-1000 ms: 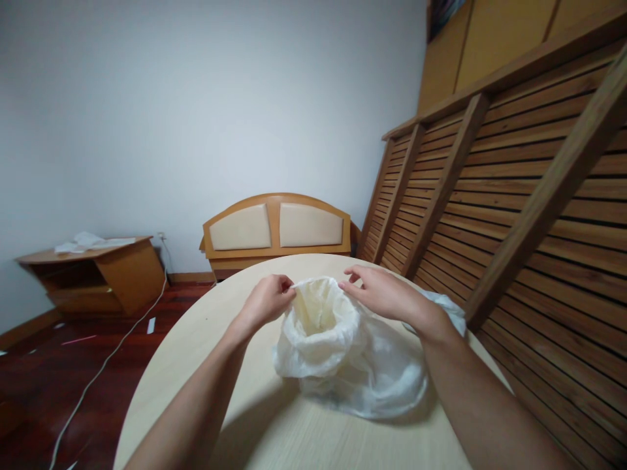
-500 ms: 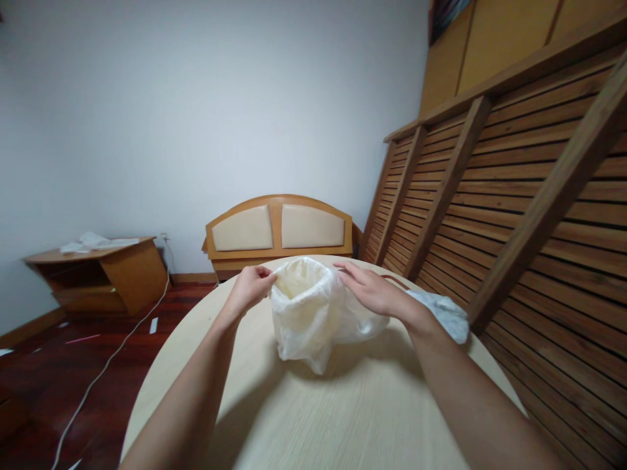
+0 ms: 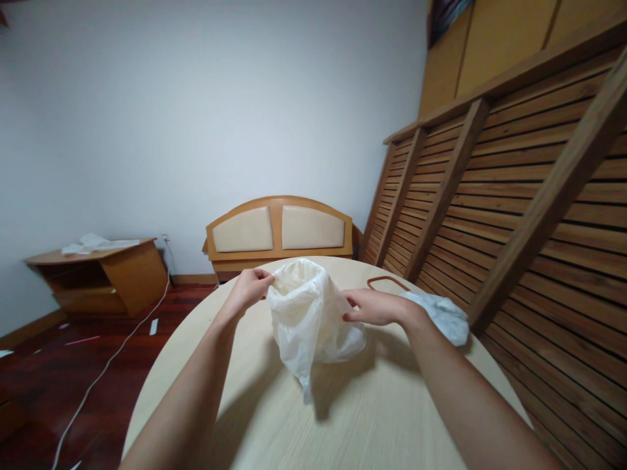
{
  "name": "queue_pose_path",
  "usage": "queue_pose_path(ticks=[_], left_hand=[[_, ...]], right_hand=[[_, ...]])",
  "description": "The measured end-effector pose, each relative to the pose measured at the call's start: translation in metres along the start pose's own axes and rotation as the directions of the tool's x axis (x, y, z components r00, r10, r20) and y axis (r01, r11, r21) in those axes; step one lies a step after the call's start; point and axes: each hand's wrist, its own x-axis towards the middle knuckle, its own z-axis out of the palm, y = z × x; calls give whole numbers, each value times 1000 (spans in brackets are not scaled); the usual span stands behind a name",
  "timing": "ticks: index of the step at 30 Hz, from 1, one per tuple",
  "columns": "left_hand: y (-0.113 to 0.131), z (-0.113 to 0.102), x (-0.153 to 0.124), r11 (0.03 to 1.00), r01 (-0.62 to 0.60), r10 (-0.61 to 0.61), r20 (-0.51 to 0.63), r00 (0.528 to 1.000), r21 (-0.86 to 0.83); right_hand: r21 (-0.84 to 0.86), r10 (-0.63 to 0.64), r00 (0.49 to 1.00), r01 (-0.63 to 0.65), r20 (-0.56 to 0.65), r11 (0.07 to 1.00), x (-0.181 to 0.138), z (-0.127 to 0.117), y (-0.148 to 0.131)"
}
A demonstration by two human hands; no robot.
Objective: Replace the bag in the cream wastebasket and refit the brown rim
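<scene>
A thin white plastic bag (image 3: 306,320) stands mouth up on the round table, its rim folded outward and its inside yellowish. Whether a container is under the plastic, I cannot tell. One pointed corner hangs down at the front. My left hand (image 3: 251,287) pinches the rim at the left. On the opposite side my right hand (image 3: 365,305) has its fingers closed on the loose plastic, lower than the rim. Past my right wrist lies a crumpled pale plastic bag (image 3: 443,316), with a brown loop like a handle (image 3: 386,279) beside it.
The pale round table (image 3: 372,424) fills the foreground. Beyond it stands a wooden headboard (image 3: 277,230) with cream panels. A large slatted wooden frame (image 3: 490,189) leans along the right. At left are a low cabinet (image 3: 122,277) and a white cable (image 3: 112,356) on the floor.
My right hand has moved down and toward me, its fingers now bent onto the plastic. The bag's loose right part has drawn in, and its front corner hangs lower. My left hand stays at the rim.
</scene>
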Motion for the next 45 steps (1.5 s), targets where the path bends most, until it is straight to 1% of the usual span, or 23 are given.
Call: queue_pose_path(ticks=[1, 2, 3, 4, 5, 6, 7, 9, 11, 13, 15, 17, 22, 28, 34, 36, 38, 40, 41, 43, 45], left_hand=[[0, 1, 0, 1000, -7, 7, -3, 1000, 18], [0, 1, 0, 999, -16, 16, -6, 1000, 39], [0, 2, 0, 998, -26, 26, -9, 1000, 61], [0, 3, 0, 996, -36, 37, -10, 999, 84], [1, 4, 0, 993, -46, 48, -11, 999, 107], [1, 5, -1, 990, -58, 60, -10, 998, 130], [2, 6, -2, 986, -70, 72, -7, 997, 153], [2, 7, -3, 976, -95, 96, 4, 995, 194], [2, 8, -4, 967, -117, 117, 16, 993, 225], [1, 8, -4, 963, -130, 127, 26, 992, 237], [0, 9, -4, 963, -129, 124, 36, 992, 238], [0, 10, -3, 965, -116, 108, 47, 993, 235], [-1, 17, -4, 969, -86, 71, 71, 995, 230], [-4, 24, -4, 965, -103, 83, 91, 992, 242], [-3, 22, -6, 957, -132, 89, 173, 981, 257], [-1, 23, -7, 972, -142, 108, 176, 978, 188], [1, 26, -7, 985, -163, 151, 167, 974, 63], [2, 32, -7, 981, -181, 191, 182, 965, -68], [2, 35, -6, 976, -180, 202, 205, 958, -122], [0, 40, -6, 970, -140, 191, 273, 943, -197], [-2, 42, -6, 971, -92, 164, 335, 928, -219]], right_hand=[[-19, 28, 1000, -28, 5, 999, -1, -1, 1], [-45, 56, 998, -57, -23, 997, -2, -3, 1], [-70, 76, 993, -82, -86, 994, -3, -5, 1], [-83, 77, 982, -93, -174, 992, -4, -7, 0], [-81, 59, 964, -82, -258, 993, -5, -10, -2], [-66, 24, 946, -48, -324, 997, -5, -13, -5], [-43, -19, 931, 3, -364, 999, -6, -15, -8], [3, -120, 915, 131, -385, 991, -8, -18, -18], [23, -227, 909, 251, -348, 968, -11, -21, -27], [32, -322, 903, 344, -283, 938, -14, -23, -34], [35, -383, 896, 401, -225, 916, -15, -22, -37], [25, -404, 892, 417, -200, 908, -14, -19, -38], [-52, -354, 914, 351, -197, 935, -4, -9, -42], [-132, -257, 956, 239, -141, 962, -3, -5, -46], [-114, -246, 962, 233, -116, 966, -6, -9, -38], [-84, -244, 965, 237, -99, 968, -7, -11, -35], [-36, -232, 967, 230, -102, 973, -7, -11, -32], [18, -194, 974, 198, -113, 980, -6, -9, -30], [42, -167, 980, 173, -112, 984, -4, -8, -30], [92, -120, 989, 128, -88, 987, -2, -4, -31], [153, -113, 992, 122, -64, 981, -1, -3, -34]])
